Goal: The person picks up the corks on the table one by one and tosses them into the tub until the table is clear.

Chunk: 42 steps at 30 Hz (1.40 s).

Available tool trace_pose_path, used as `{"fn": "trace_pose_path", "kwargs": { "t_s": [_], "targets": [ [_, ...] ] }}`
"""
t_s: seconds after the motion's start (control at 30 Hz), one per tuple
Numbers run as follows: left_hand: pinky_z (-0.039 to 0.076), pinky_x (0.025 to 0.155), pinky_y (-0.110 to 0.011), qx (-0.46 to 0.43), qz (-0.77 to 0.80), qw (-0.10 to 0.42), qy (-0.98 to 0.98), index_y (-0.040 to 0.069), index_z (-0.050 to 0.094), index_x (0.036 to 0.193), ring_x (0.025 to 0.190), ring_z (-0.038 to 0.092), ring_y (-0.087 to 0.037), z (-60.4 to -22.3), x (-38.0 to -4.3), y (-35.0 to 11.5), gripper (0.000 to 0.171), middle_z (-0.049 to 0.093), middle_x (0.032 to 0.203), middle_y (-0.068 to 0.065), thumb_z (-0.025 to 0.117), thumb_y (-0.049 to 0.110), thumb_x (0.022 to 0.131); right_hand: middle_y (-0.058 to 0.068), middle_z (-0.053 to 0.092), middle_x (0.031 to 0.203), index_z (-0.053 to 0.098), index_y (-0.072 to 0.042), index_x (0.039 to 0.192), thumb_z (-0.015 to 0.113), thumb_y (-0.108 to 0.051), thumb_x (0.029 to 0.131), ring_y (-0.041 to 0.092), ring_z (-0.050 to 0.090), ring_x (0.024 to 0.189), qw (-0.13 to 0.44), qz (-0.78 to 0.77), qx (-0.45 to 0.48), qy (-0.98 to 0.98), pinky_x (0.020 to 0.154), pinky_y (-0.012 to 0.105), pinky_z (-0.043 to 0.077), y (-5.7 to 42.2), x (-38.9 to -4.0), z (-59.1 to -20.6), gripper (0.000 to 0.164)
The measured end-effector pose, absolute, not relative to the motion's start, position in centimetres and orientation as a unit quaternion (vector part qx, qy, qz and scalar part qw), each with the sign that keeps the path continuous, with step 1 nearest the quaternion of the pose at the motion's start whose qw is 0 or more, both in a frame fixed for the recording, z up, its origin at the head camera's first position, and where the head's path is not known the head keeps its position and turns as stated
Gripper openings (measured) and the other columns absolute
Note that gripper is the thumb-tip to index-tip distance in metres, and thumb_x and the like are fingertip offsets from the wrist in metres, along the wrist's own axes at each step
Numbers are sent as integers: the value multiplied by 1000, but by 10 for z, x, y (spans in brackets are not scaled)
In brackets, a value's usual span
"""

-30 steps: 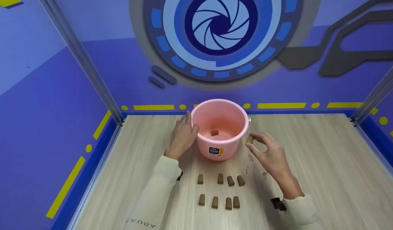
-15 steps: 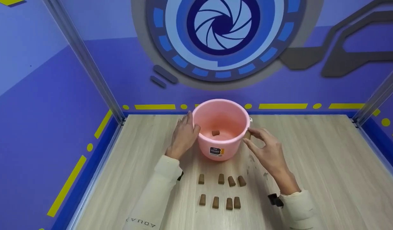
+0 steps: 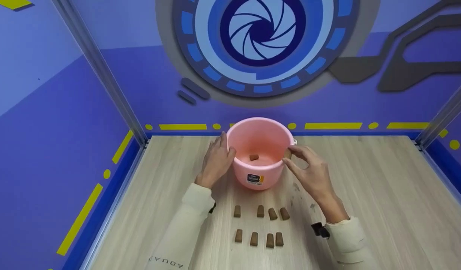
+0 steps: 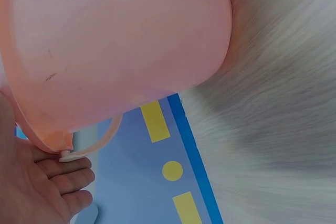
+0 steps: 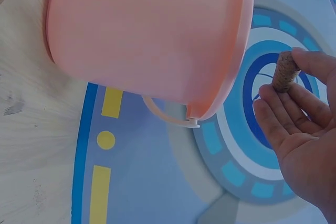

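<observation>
A pink plastic bucket [image 3: 245, 170] stands upright at the back of the wooden table, with one small brown cork stopper [image 3: 254, 157] lying on its floor. My left hand [image 3: 216, 161] grips the bucket's left rim, its thumb over the edge and fingers along the outside near the handle pivot. At the right rim, my right hand [image 3: 313, 174] pinches another tapered cork stopper [image 5: 285, 72] between thumb and fingers; the right wrist view shows it above the rim's level. Several more corks stand or lie in two rows in front, including one cork [image 3: 237, 211] at the left of the farther row.
The table [image 3: 170, 176] meets a blue-purple back wall [image 3: 132, 86] just behind the bucket. Metal posts [image 3: 99, 71] rise at the corners. The bucket's thin handle [image 4: 107, 137] hangs at its far side.
My right hand has moved left with the cork, from beside the bucket to its right rim. My left hand stays on the left rim. The rows of corks are unchanged.
</observation>
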<state>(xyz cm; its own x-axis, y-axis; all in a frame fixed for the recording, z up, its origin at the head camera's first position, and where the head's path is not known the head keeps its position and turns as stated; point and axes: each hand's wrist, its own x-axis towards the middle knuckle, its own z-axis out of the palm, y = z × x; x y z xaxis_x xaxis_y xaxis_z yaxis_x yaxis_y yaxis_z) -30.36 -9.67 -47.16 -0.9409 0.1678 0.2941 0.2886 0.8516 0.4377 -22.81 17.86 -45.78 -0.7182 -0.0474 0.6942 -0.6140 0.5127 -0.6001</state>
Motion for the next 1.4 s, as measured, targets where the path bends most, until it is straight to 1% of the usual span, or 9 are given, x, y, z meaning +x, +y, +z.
{"fn": "trace_pose_path", "kwargs": {
  "t_s": [0.23, 0.4, 0.57, 0.67, 0.8, 1.0, 1.13, 1.27, 1.4],
  "targets": [
    [18, 116, -40, -119, -242, 123, -955, -6, 27, 149, 139, 35, -27, -471, -304, -96, 64, 38, 150, -17, 41, 32, 99, 5, 67, 105, 68, -1, 112, 80, -9, 79, 20, 65, 101, 302, 458, 208, -810, 88, 26, 51, 175, -236, -458, 36],
    [20, 116, -41, -122, -241, 128, -954, -5, 28, 149, 137, 37, -28, -471, -305, -96, 64, 39, 149, -18, 42, 31, 99, 6, 67, 105, 68, 0, 112, 79, -9, 80, 20, 65, 100, 294, 457, 203, -815, 87, 31, 53, 174, -239, -460, 35],
    [20, 116, -40, -123, -246, 126, -953, -4, 26, 150, 136, 38, -29, -471, -305, -95, 64, 38, 150, -17, 43, 31, 99, 5, 66, 100, 68, 1, 111, 79, -9, 80, 19, 65, 96, 289, 450, 199, -821, 86, 30, 53, 172, -243, -461, 34],
    [20, 116, -41, -122, -250, 122, -953, -4, 25, 150, 137, 37, -30, -471, -304, -95, 65, 37, 151, -17, 42, 32, 99, 6, 66, 98, 67, 1, 110, 79, -7, 80, 19, 65, 93, 287, 451, 200, -821, 85, 31, 54, 171, -245, -462, 33],
    [22, 115, -42, -127, -257, 129, -949, -5, 26, 149, 137, 37, -29, -471, -305, -96, 64, 38, 150, -17, 45, 29, 99, 5, 65, 97, 66, 2, 110, 79, -4, 79, 18, 65, 90, 283, 454, 197, -821, 84, 33, 54, 170, -246, -462, 34],
    [22, 115, -43, -130, -258, 133, -948, -6, 26, 149, 137, 37, -28, -471, -304, -97, 65, 39, 149, -17, 43, 31, 99, 5, 64, 97, 66, 2, 111, 78, -8, 81, 18, 66, 90, 281, 447, 193, -827, 82, 35, 55, 168, -247, -462, 33],
    [21, 116, -42, -128, -255, 130, -950, -5, 26, 150, 138, 36, -27, -471, -304, -97, 65, 38, 150, -17, 42, 32, 99, 6, 65, 97, 65, 2, 111, 78, -7, 81, 19, 66, 88, 284, 440, 197, -829, 80, 37, 55, 168, -248, -463, 34],
    [19, 116, -41, -124, -253, 125, -951, -4, 26, 150, 138, 35, -28, -472, -303, -97, 65, 36, 151, -17, 43, 32, 99, 5, 65, 97, 65, 0, 112, 78, -5, 80, 18, 65, 86, 284, 430, 200, -834, 79, 36, 55, 167, -248, -464, 35],
    [19, 116, -41, -118, -254, 115, -953, -3, 24, 151, 140, 32, -28, -472, -303, -96, 65, 34, 153, -15, 42, 33, 99, 5, 65, 97, 66, -3, 113, 78, -7, 81, 16, 65, 86, 283, 418, 196, -841, 78, 35, 55, 167, -247, -464, 35]
  ]
}}
